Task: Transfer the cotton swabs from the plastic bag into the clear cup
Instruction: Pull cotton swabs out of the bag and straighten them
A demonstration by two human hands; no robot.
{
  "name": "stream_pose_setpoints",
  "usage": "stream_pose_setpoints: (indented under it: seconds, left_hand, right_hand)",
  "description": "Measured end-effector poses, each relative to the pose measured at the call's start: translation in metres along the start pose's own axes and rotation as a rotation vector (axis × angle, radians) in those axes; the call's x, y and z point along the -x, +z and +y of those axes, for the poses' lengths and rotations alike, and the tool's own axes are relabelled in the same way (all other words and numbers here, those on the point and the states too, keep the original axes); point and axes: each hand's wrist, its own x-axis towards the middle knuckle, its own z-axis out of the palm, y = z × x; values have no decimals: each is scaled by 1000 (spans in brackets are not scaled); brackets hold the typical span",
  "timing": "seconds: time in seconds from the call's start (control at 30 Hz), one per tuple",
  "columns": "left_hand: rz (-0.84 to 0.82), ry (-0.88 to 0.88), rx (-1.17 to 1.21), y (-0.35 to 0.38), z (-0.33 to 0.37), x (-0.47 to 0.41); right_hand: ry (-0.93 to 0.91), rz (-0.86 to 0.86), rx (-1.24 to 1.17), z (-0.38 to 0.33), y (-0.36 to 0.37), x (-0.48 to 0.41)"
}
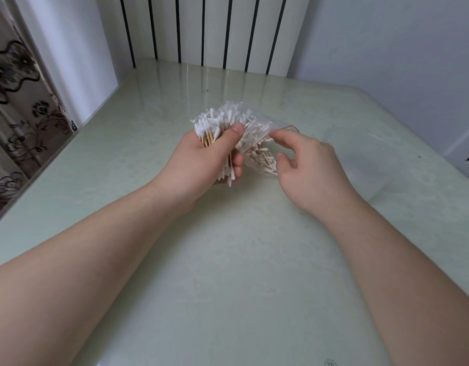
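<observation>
Both hands are working: the left hand (201, 157) is gripping the cotton swabs (223, 120), the right hand (304, 167) is pinching the plastic bag (262, 151), likely pulling out swabs, with no cup visible.

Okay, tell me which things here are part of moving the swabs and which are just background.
Part of the job:
left hand
cotton swabs
plastic bag
right hand

Just background:
table
radiator
curtain

No clear cup can be made out with any certainty.
</observation>
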Motion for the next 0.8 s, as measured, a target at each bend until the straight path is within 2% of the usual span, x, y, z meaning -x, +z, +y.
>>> stream_pose_setpoints:
  seconds: [0.1, 0.27, 0.47, 0.8]
  left_hand:
    - [45, 1, -5, 0, -2, -2]
    - [-7, 23, -28, 1, -6, -1]
    - [-39, -9, 135, 2, -2, 0]
    - [-64, -23, 108, 1, -5, -2]
  right_hand:
    - [-46, -23, 15, 4, 5, -1]
    - [-191, -66, 46, 6, 16, -7]
    - [-244, -102, 134, 11, 27, -19]
    - [-188, -28, 196, 9, 22, -20]
